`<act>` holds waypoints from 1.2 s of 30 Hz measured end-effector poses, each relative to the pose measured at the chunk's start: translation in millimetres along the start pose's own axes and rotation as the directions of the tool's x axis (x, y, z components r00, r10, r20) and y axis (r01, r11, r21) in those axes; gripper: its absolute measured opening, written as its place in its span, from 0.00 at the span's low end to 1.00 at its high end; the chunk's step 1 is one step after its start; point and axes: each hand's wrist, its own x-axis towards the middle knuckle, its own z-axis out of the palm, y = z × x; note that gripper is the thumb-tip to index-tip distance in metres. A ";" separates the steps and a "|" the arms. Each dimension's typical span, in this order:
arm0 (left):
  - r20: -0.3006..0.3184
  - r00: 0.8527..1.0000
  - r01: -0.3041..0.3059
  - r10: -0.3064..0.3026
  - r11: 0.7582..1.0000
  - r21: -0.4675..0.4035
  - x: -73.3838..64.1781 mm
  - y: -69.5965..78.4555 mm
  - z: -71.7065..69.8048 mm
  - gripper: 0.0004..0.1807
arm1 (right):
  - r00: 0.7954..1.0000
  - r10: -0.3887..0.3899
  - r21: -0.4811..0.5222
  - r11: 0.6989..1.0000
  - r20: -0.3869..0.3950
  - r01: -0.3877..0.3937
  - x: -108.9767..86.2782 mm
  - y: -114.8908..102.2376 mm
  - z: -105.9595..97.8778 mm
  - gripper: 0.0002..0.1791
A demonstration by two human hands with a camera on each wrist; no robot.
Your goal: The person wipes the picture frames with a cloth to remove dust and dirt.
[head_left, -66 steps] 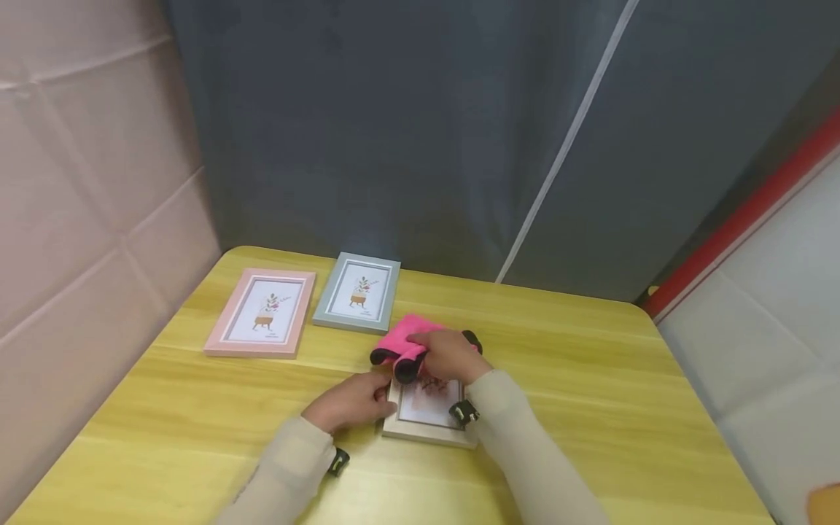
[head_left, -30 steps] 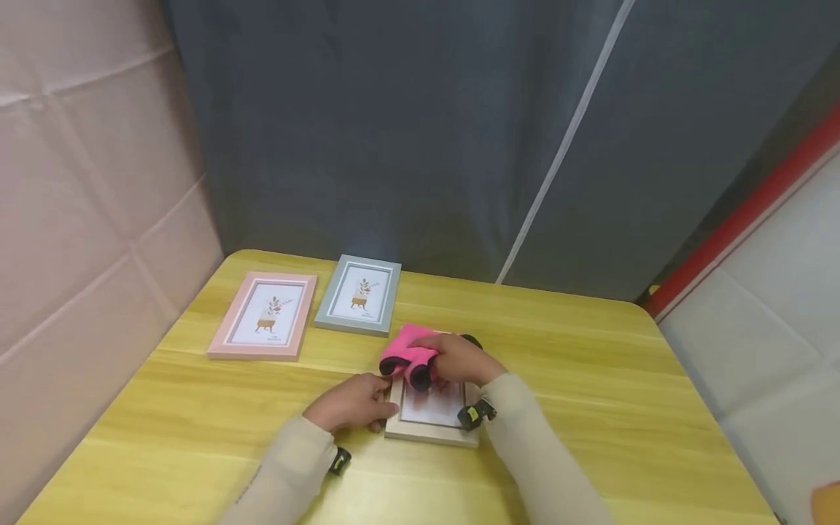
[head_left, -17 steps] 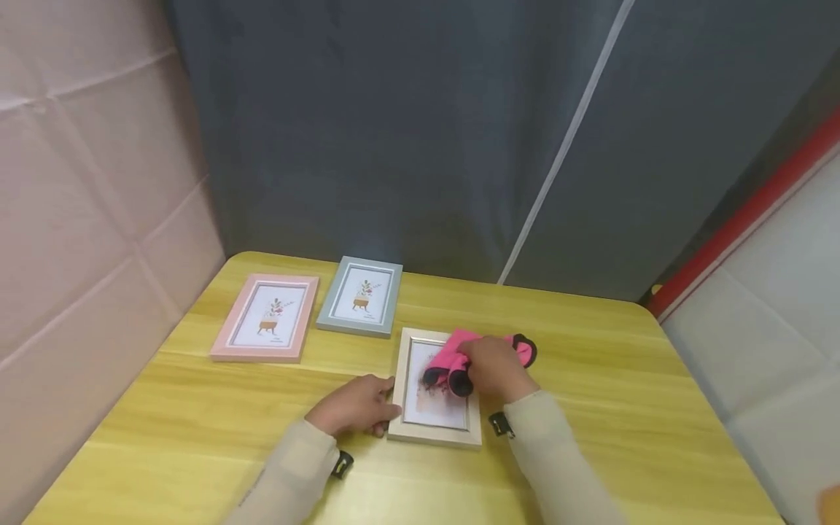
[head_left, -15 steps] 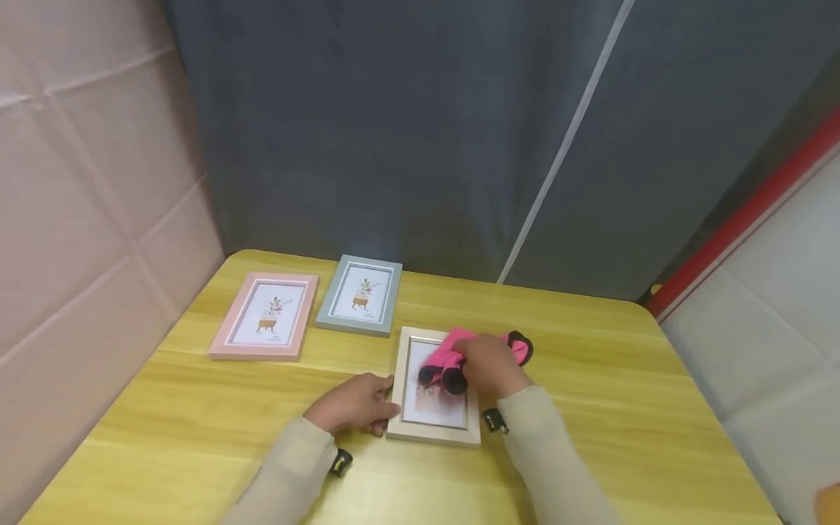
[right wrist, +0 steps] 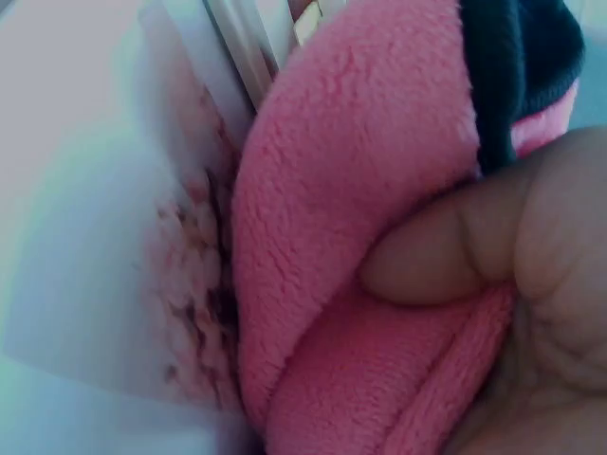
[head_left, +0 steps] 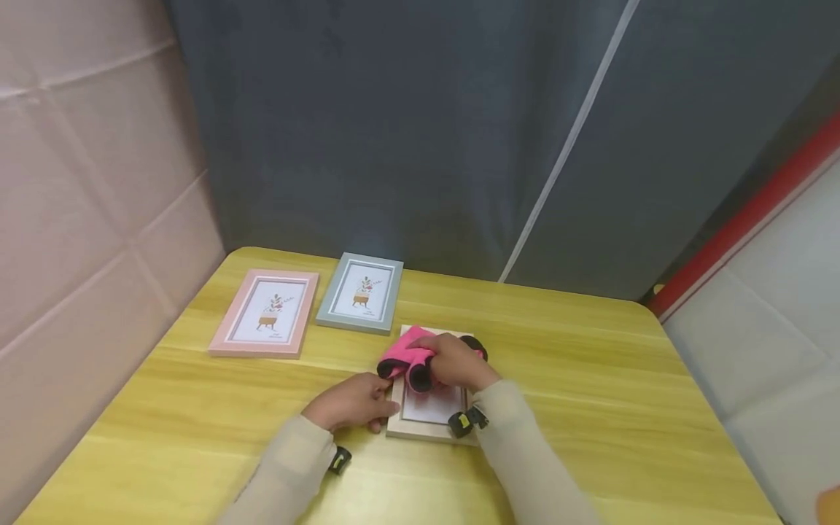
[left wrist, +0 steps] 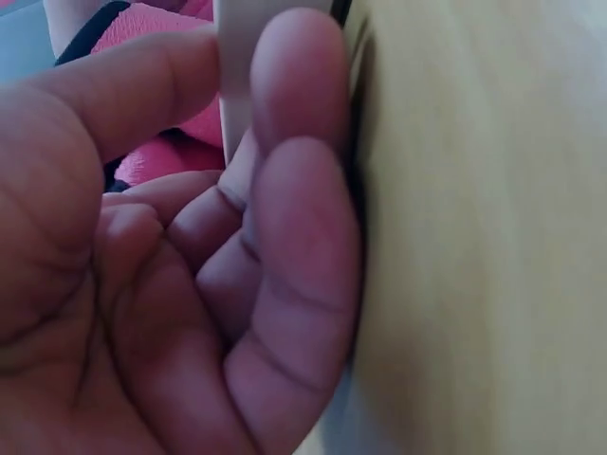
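In the head view, a cream picture frame lies flat on the yellow wood-grain table. My left hand grips its left edge, with the thumb against the rim and the other fingers curled at its side. A bunched pink cloth with black edging is held in my right hand, over the frame's upper left part. The right wrist view shows the thumb pressed into the folds of the cloth. Beside the cloth there, reddish-brown smudged marks show on the picture's front.
A pink frame and a grey-blue frame, each with a potted-plant picture, lie at the back left of the table. A dark curtain hangs behind, and pale panels stand at both sides.
The cloth in my right hand went from the frame's left side to its right, then back left across the picture. My left hand stays at the frame's left edge.
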 end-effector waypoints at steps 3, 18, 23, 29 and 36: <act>-0.006 1.000 0.005 -0.006 0.999 -0.032 1.8 0.0 1.9 0.27 | 0.998 -0.010 0.007 1.000 -0.055 0.011 -7.1 4.8 -1.0 0.28; -0.096 0.993 -0.042 0.066 0.970 0.238 -11.5 0.7 3.3 0.24 | 0.931 -0.344 -0.159 0.919 0.125 0.361 -66.9 -25.9 20.9 0.14; -0.045 0.999 -0.011 0.017 0.990 0.141 -13.4 -2.5 3.7 0.23 | 0.976 -0.187 -0.229 0.951 0.107 0.207 -63.4 -31.3 29.9 0.14; -0.019 0.998 -0.054 0.059 0.983 0.178 -12.1 -2.3 2.3 0.08 | 0.991 -0.117 -0.266 0.955 0.071 0.132 -51.0 -31.4 27.8 0.09; -0.013 1.000 0.004 -0.002 0.994 0.105 -13.1 -3.1 3.7 0.13 | 0.994 0.027 -0.387 0.922 0.106 0.016 -17.7 -36.8 12.8 0.17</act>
